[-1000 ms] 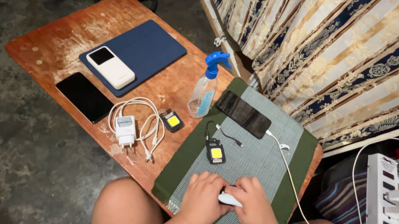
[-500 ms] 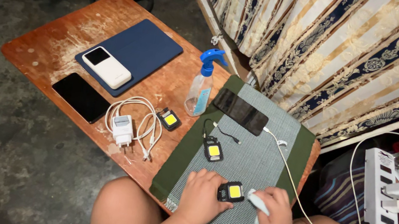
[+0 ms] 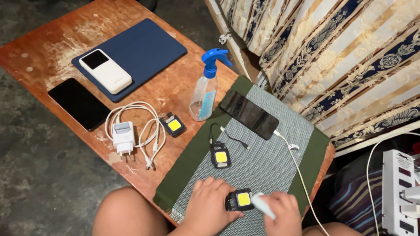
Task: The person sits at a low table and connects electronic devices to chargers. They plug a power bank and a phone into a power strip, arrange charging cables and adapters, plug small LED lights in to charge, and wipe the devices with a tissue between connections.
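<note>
Left hand (image 3: 207, 207) steadies keychain light (image 3: 241, 200); right hand (image 3: 282, 224) wipes.

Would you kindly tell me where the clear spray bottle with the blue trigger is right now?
In the head view, the clear spray bottle with the blue trigger stands upright on the wooden table, just left of the green woven mat and the black phone.

Worn, scuffed wooden table (image 3: 61, 46), woven cloth mat (image 3: 264, 168), glossy glass phone (image 3: 248, 114), probably plastic keychain light (image 3: 239, 199).
</note>
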